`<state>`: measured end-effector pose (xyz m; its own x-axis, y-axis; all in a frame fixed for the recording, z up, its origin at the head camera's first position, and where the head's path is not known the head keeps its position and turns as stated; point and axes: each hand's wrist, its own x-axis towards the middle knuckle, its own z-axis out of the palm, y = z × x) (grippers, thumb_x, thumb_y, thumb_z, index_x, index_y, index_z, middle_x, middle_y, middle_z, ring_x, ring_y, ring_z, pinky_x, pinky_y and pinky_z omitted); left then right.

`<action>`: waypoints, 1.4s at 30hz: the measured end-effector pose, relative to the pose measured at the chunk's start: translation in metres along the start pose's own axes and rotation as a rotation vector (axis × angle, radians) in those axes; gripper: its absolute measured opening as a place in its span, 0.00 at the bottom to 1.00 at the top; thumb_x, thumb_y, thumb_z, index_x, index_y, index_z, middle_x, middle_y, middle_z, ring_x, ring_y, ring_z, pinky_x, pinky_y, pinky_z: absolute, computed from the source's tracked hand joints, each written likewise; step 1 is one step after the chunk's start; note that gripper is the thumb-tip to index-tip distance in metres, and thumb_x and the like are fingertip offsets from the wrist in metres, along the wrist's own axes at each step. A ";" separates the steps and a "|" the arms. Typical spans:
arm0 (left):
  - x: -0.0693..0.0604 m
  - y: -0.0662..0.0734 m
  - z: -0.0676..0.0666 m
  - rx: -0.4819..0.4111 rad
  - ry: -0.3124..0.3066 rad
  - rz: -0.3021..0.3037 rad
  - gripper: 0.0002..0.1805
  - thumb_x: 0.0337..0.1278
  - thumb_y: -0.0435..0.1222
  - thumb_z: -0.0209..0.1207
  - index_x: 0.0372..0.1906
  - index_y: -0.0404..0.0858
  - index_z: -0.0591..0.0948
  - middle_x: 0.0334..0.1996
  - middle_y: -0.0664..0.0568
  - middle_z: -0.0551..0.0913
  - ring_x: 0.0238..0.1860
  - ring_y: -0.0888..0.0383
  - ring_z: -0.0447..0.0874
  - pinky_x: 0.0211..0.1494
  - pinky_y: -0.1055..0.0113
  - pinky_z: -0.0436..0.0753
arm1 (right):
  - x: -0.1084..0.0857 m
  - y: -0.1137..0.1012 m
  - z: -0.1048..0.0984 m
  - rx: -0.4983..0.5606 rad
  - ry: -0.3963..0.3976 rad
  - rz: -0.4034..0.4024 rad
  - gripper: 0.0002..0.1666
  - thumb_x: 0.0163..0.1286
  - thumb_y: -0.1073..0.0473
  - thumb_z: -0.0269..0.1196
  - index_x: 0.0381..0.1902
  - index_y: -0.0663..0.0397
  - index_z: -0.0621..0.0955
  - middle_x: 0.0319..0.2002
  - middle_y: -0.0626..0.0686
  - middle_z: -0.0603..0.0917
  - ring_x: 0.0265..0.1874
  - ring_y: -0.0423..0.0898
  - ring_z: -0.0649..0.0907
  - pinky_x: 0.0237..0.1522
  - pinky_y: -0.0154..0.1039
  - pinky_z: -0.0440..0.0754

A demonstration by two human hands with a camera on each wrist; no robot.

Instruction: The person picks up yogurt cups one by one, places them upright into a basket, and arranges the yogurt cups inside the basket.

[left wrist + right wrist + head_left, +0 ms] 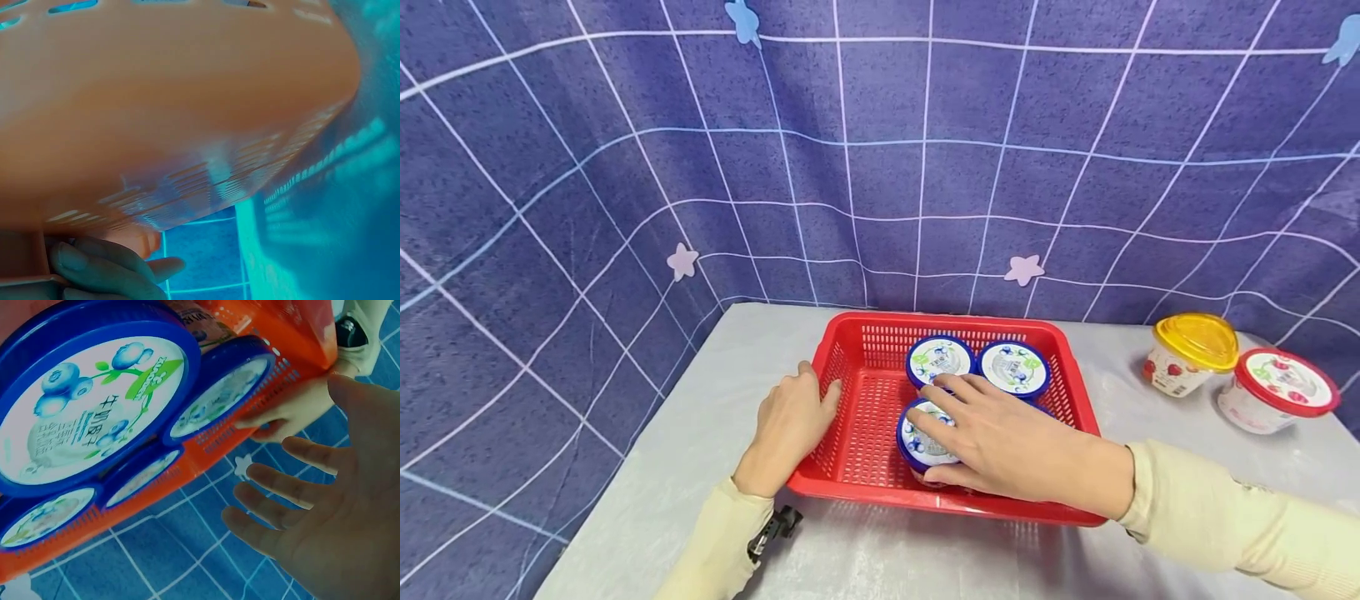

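Observation:
A red plastic basket [868, 492] stands on the table. My left hand [793, 425] holds its left rim, thumb on the inner side; in the left wrist view fingers [112, 265] show beside the basket wall [156, 125]. Inside, toward the right, sit several round tubs with blue-rimmed, blueberry-printed lids: one at back left [940, 360], one at back right [1015, 369], one at front left [928, 433], and another mostly covered by my hand. Above the front tubs is my right hand [992, 433], fingers extended; in the right wrist view its palm [331, 506] is apart from the large near lid [94, 406].
To the basket's right stand a tub with a yellow lid [1197, 340] and a tub with a red-rimmed lid [1285, 382]. A purple-blue curtain [880, 183] with a line grid and stars hangs behind the grey-white table [715, 375].

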<state>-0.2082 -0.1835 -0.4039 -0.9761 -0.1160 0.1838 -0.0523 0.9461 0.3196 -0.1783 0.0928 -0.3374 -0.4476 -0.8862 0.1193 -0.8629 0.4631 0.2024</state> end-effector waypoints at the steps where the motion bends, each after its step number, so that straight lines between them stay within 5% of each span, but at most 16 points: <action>1: 0.000 -0.001 0.000 -0.001 0.001 0.000 0.25 0.67 0.48 0.56 0.44 0.26 0.74 0.20 0.41 0.77 0.18 0.48 0.79 0.19 0.57 0.76 | -0.002 0.001 -0.002 0.004 -0.001 0.010 0.38 0.72 0.31 0.53 0.68 0.47 0.72 0.64 0.56 0.74 0.65 0.57 0.72 0.65 0.56 0.70; 18: -0.002 -0.004 -0.001 -0.004 0.008 0.001 0.23 0.66 0.48 0.56 0.42 0.27 0.73 0.21 0.40 0.77 0.21 0.45 0.81 0.20 0.54 0.77 | -0.054 0.029 -0.002 0.049 0.181 0.166 0.40 0.68 0.33 0.60 0.67 0.53 0.73 0.60 0.60 0.76 0.63 0.59 0.72 0.63 0.59 0.69; 31: 0.001 -0.002 -0.003 -0.006 0.021 0.026 0.22 0.66 0.47 0.56 0.40 0.28 0.73 0.21 0.39 0.77 0.20 0.45 0.81 0.21 0.53 0.77 | -0.106 0.052 0.003 0.136 0.338 0.367 0.40 0.59 0.45 0.72 0.65 0.55 0.74 0.59 0.57 0.75 0.61 0.54 0.73 0.59 0.59 0.73; 42: 0.001 -0.002 -0.002 -0.012 0.010 0.030 0.22 0.66 0.47 0.57 0.40 0.28 0.73 0.20 0.40 0.77 0.20 0.46 0.81 0.20 0.54 0.77 | -0.148 0.078 0.014 0.131 0.439 0.469 0.38 0.57 0.49 0.73 0.63 0.58 0.75 0.57 0.59 0.77 0.58 0.59 0.74 0.58 0.60 0.69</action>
<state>-0.2086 -0.1858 -0.4026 -0.9749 -0.0912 0.2029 -0.0207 0.9453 0.3254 -0.1826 0.2597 -0.3528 -0.6703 -0.4902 0.5572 -0.6329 0.7697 -0.0841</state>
